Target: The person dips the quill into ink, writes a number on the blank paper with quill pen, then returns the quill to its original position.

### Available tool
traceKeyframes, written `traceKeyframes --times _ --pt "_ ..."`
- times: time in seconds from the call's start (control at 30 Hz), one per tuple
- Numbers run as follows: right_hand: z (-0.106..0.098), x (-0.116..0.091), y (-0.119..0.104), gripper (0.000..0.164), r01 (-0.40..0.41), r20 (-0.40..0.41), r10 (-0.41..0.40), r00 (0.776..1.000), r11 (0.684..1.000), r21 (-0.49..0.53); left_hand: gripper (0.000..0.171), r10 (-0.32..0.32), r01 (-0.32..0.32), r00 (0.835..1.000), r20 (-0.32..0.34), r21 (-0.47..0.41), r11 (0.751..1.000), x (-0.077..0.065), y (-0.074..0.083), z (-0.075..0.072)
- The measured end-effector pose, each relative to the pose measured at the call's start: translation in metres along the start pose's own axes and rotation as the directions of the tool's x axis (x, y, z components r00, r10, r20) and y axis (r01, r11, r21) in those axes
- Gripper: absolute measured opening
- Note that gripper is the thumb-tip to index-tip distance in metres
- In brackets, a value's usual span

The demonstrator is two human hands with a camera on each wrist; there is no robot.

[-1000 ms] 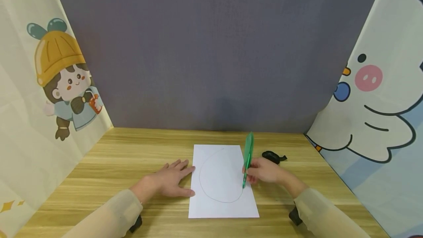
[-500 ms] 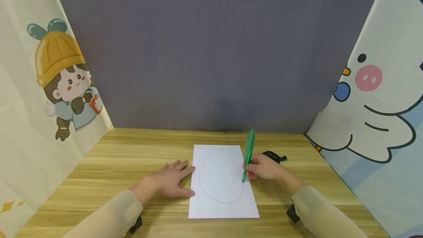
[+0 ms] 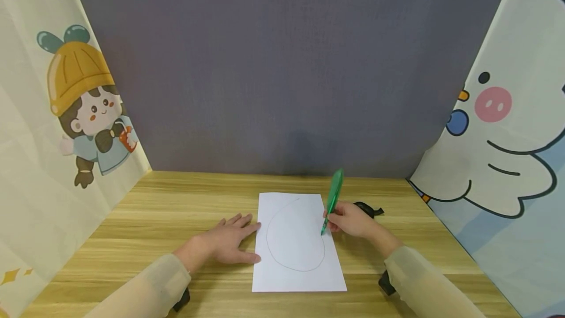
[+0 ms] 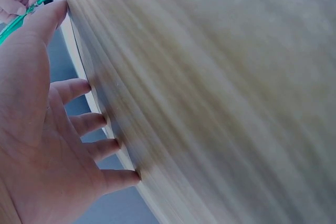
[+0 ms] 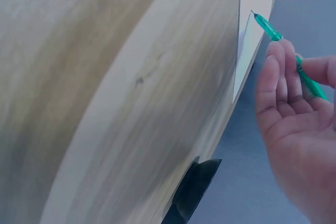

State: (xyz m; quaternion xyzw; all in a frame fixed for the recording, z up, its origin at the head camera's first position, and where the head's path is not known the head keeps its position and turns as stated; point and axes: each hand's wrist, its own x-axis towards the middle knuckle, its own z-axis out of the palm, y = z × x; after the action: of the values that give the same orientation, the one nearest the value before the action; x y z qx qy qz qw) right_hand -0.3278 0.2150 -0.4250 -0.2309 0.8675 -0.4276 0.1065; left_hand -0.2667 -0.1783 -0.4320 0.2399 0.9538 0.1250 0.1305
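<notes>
A white sheet of paper (image 3: pixel 291 281) lies on the wooden table, bearing a thin curved line like a large oval with a gap at its upper right. My right hand (image 3: pixel 353 219) pinches a green feather-shaped pen (image 3: pixel 334 191) near its lower end. The pen leans slightly right, and its tip meets the end of the line on the right side of the sheet. In the right wrist view the pen (image 5: pixel 266 27) shows its dark point at the paper. My left hand (image 3: pixel 229 242) rests with spread fingers on the table, thumb and index fingertip at the paper's left edge.
A small black object with a strap (image 3: pixel 365 209) lies behind my right hand, partly hidden by it. The wooden table (image 3: pixel 176 210) ends at a grey backdrop (image 3: pixel 282 72). Cartoon-printed cloths (image 3: pixel 26 151) hang at both sides.
My right hand has moved away from me with the pen, its tip going up the sheet's right side and slightly left. The drawn line has grown longer there. The left hand stays put.
</notes>
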Motion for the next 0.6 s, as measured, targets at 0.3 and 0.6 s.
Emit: traceKeyframes --times 0.3,0.6 --pt "0.0051 0.0055 -0.001 0.026 -0.043 -0.072 0.041 0.997 0.999 -0.026 0.098 0.001 -0.001 1.0 -0.008 0.001 1.0 0.0 0.0002 0.0005" --pt "0.0096 0.0104 -0.0003 0.024 -0.033 -0.115 0.024 0.993 0.997 -0.071 0.098 0.0 0.0 1.0 -0.014 0.004 1.0 0.0003 0.0005 0.0007"
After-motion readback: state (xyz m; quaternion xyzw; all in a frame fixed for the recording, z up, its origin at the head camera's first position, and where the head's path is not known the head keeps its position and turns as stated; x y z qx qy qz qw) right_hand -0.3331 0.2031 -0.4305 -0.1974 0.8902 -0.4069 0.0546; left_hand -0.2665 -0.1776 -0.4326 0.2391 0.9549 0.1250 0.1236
